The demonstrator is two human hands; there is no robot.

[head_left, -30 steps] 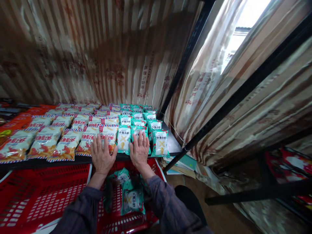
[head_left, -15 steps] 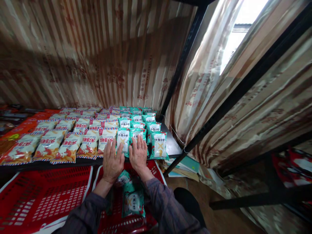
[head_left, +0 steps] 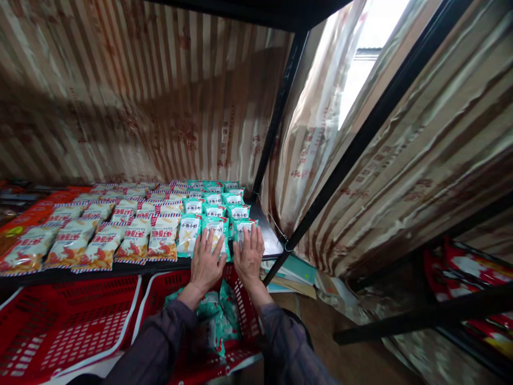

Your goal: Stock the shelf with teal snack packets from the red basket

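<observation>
Rows of small teal-and-white snack bags [head_left: 188, 231] lie on the right part of a dark shelf. My left hand [head_left: 207, 267] rests with fingers spread on the lower part of a front-row teal bag. Beside it, my right hand [head_left: 249, 258] lies flat over the front bag at the right end of the row, covering most of it. Neither hand grips anything. Below my wrists, several more teal bags [head_left: 218, 326] lie loosely in a red basket [head_left: 150, 305].
White-and-orange snack bags [head_left: 102, 243] fill the shelf to the left, with orange packs [head_left: 34, 211] beyond. Another red basket [head_left: 72, 321] stands at lower left. A black post [head_left: 360, 133] slants up at right. Papers [head_left: 294, 270] lie beneath the shelf; red packages [head_left: 476, 267] sit far right.
Both hands have shifted right along the front row, each onto the neighbouring teal bag. The view has shifted slightly, and more of the basket's teal bags show.
</observation>
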